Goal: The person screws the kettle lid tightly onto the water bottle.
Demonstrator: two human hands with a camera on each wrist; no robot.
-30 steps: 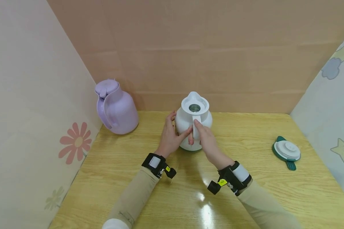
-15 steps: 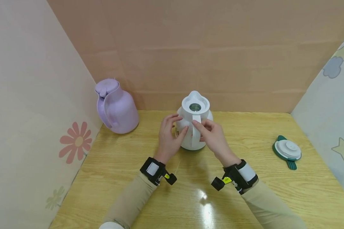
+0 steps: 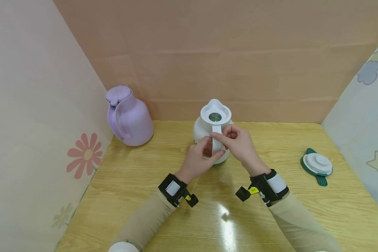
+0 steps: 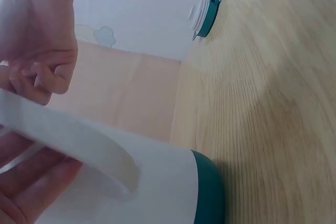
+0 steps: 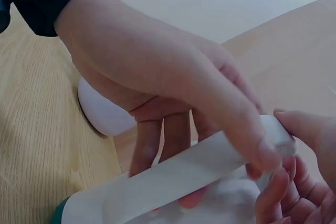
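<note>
Both arms wear long beige sleeves (image 3: 151, 217). Each wrist carries a black strap with a white panel (image 3: 172, 188) and a small black camera mount (image 3: 243, 194) marked by a yellow tag; the hands are bare.

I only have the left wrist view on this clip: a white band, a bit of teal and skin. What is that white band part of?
Observer: It is the handle of a white plastic jug with an open top, standing upright on the wooden table.
Operator: Which hand has the handle?
Observer: Both. The left hand grips its lower part with fingers through the loop, and the right hand pinches it near the top.
Operator: Anything else on the table besides the teal thing I see far off?
Observer: That is a teal and white round lid lying flat at the right. A lilac plastic jug with its lid on stands at the back left.
</note>
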